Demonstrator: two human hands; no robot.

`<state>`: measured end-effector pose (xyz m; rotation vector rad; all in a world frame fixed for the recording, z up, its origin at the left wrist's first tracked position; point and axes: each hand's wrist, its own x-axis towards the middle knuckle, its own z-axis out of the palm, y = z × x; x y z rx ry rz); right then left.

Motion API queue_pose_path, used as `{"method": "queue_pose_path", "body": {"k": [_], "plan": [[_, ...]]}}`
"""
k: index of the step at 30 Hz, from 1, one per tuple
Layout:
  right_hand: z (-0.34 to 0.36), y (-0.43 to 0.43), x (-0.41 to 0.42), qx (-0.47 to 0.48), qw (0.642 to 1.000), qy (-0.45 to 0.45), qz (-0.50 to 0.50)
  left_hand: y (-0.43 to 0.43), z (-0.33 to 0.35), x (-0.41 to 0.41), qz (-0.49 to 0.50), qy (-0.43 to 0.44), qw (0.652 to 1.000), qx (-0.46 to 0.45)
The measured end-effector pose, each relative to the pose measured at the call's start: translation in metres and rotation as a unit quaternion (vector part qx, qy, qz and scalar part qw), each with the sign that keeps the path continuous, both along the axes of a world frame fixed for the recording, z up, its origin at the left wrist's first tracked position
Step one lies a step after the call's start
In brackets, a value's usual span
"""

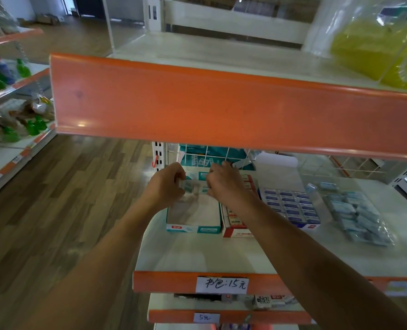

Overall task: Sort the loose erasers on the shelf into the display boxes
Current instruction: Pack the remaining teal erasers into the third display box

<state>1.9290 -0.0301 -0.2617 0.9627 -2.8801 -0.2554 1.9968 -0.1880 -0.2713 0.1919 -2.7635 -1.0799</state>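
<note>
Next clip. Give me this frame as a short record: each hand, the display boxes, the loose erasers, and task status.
left hand: at the back of the teal box, pinching a wrapped eraser
right hand: fingers curled at the same back row; hold not visible
teal box: front part bare inside
red box: against the teal box's right side
blue box: filled in rows
loose erasers: piled on the shelf, right of the blue box
status: sorting unfinished

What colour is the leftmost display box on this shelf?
The box is teal and white, clearest in the head view.
</note>
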Motion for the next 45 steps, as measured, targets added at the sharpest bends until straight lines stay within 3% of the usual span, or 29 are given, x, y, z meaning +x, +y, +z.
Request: {"method": "queue_pose_path", "body": {"k": [3, 10, 15, 25, 39, 45], "plan": [[0.000, -0.001, 0.000, -0.005, 1.000, -0.004, -0.004, 0.000, -0.004, -0.004, 0.002, -0.001, 1.000, -0.018], [-0.001, -0.001, 0.001, -0.010, 1.000, -0.004, -0.011, 0.002, -0.007, -0.015, 0.014, 0.005, 0.985, -0.172], [0.000, -0.001, 0.002, -0.010, 1.000, -0.005, -0.008, 0.002, -0.011, -0.019, -0.023, 0.004, 0.953, -0.302], [0.003, 0.001, 0.002, -0.002, 1.000, -0.017, 0.004, 0.001, -0.013, -0.013, -0.050, -0.027, 0.936, -0.347], [0.000, -0.006, 0.001, 0.012, 0.999, 0.005, -0.030, 0.010, -0.007, -0.006, -0.025, -0.030, 0.938, -0.344], [0.003, 0.010, 0.010, -0.095, 0.996, -0.004, 0.004, 0.015, -0.003, -0.002, -0.018, -0.009, 0.942, -0.336]]}}
